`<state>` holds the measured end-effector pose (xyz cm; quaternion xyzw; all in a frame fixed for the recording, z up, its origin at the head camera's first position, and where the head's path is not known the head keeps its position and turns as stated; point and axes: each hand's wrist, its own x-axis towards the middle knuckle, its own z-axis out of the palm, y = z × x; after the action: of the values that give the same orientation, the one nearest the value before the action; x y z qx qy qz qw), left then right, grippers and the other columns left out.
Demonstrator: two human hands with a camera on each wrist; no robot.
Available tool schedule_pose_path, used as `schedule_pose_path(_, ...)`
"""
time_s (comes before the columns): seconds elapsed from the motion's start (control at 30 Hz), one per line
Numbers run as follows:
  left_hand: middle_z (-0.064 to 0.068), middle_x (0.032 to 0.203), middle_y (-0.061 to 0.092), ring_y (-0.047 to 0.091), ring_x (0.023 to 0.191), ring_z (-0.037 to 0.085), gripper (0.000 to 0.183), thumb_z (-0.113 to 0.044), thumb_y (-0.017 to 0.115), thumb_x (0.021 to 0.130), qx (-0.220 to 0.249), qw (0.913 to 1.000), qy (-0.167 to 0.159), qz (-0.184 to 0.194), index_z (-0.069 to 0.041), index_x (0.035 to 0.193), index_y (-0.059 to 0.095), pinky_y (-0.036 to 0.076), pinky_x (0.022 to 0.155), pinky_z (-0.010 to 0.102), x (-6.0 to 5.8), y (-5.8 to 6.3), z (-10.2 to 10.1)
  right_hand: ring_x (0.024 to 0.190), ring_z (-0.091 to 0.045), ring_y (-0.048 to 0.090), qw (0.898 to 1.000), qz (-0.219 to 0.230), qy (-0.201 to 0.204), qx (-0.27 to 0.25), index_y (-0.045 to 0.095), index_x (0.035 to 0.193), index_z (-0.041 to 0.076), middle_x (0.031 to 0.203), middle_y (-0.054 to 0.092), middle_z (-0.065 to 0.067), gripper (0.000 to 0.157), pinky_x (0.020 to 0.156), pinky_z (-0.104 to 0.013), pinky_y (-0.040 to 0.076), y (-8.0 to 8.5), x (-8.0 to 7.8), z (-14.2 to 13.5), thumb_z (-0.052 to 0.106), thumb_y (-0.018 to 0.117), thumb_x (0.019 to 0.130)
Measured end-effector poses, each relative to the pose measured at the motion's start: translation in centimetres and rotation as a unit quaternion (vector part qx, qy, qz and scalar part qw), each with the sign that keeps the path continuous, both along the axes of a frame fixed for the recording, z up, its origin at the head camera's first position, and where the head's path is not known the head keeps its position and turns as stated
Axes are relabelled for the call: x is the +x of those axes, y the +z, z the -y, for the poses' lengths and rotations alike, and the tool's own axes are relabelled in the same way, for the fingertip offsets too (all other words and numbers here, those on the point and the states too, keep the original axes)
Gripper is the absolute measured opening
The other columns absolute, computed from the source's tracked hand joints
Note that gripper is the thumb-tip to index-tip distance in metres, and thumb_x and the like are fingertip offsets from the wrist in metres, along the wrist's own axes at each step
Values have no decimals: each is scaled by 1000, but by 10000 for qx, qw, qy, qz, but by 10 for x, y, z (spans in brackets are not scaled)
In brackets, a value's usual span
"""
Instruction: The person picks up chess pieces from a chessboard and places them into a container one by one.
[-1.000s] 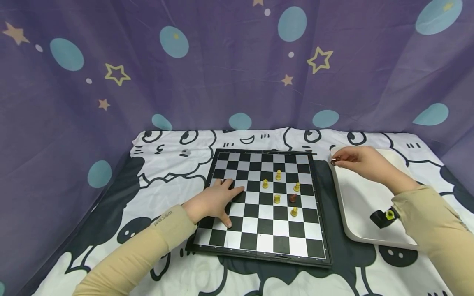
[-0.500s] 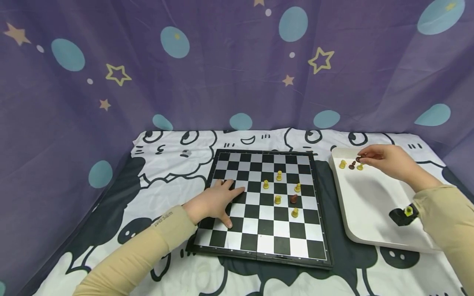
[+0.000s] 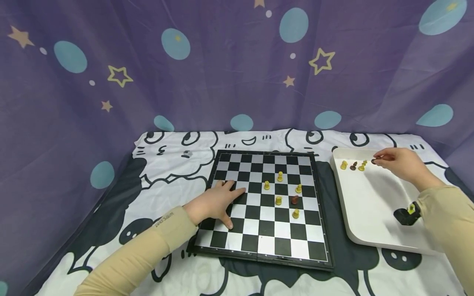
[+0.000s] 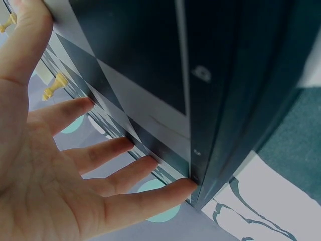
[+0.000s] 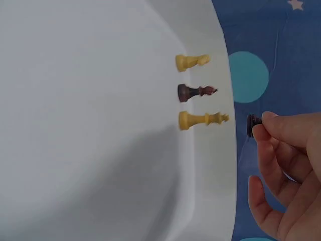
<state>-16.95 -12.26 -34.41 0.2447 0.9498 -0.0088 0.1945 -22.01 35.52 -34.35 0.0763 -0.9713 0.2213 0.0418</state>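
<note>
My left hand (image 3: 218, 202) rests with spread fingers on the left part of the black-and-white chessboard (image 3: 259, 255); its fingertips touch the squares in the left wrist view. Over the far end of the white tray (image 3: 374, 213), my right hand (image 3: 401, 164) pinches a dark brown chess piece (image 5: 252, 125) between thumb and index finger. Only the round base of that piece shows. Beside it in the tray stand a yellow knight (image 5: 190, 62), a dark bishop (image 5: 194, 92) and a yellow king (image 5: 200, 120) in a row.
On the board's right half stand several yellow pieces, among them a yellow piece (image 3: 280, 176) and a yellow pawn (image 3: 296, 213). A reddish-brown piece (image 3: 294, 199) is among them. A purple curtain (image 3: 237, 74) hangs behind the patterned cloth (image 3: 174, 164).
My right hand has moved right from the tray's left rim across its far end, still pinching the dark piece. The small pieces behind it have come into sight. The left hand has stayed put.
</note>
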Motion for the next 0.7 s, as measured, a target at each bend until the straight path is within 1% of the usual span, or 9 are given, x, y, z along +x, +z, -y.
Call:
schedule_pose_path(0.07, 18, 151, 29, 30, 134, 43, 108, -45, 87, 57, 4, 10000, 8, 9, -21, 148, 34, 41, 100, 53, 0, 0, 0, 79, -23, 60, 9999, 95, -54, 7, 65, 106, -7, 89, 69, -22, 31, 69, -35, 40, -4, -2, -3, 20, 62, 90)
schedule_pose_path(0.1, 18, 151, 29, 30, 134, 43, 108, -45, 87, 57, 6, 10000, 2, 6, -21, 148, 34, 41, 100, 53, 0, 0, 0, 79, -24, 60, 9999, 112, -66, 17, 65, 106, -7, 88, 69, -21, 31, 68, -35, 40, -7, -3, -4, 21, 63, 90)
schedule_pose_path(0.2, 19, 151, 30, 31, 134, 43, 108, -46, 87, 57, 4, 10000, -29, 5, -21, 148, 34, 41, 101, 52, -1, 0, 0, 78, -23, 58, 9997, 207, -96, 3, 65, 105, -6, 86, 68, -19, 31, 67, -34, 39, -13, -6, -7, 21, 63, 89)
schedule_pose_path(0.37, 19, 150, 31, 31, 133, 43, 107, -45, 87, 58, 23, 10000, -48, -8, -20, 148, 34, 41, 100, 52, -1, -1, 1, 78, -22, 56, 9995, 299, -89, -40, 65, 105, -6, 84, 67, -17, 29, 67, -32, 38, -19, -10, -9, 17, 63, 88)
schedule_pose_path(0.47, 19, 149, 31, 31, 133, 44, 107, -44, 87, 58, 28, 10000, -41, -11, -20, 148, 35, 42, 100, 52, -1, -1, 1, 77, -22, 56, 9997, 248, -77, -17, 65, 105, -6, 82, 67, -16, 28, 67, -32, 38, -23, -12, -10, 16, 63, 88)
schedule_pose_path(0.7, 19, 150, 30, 31, 133, 43, 107, -45, 87, 58, -57, 10000, -28, 8, -21, 148, 34, 41, 100, 52, 0, 0, 0, 83, -34, 58, 9997, 224, -81, -71, 64, 104, -8, 83, 66, -21, 26, 68, -35, 38, -34, -16, -11, 12, 64, 86)
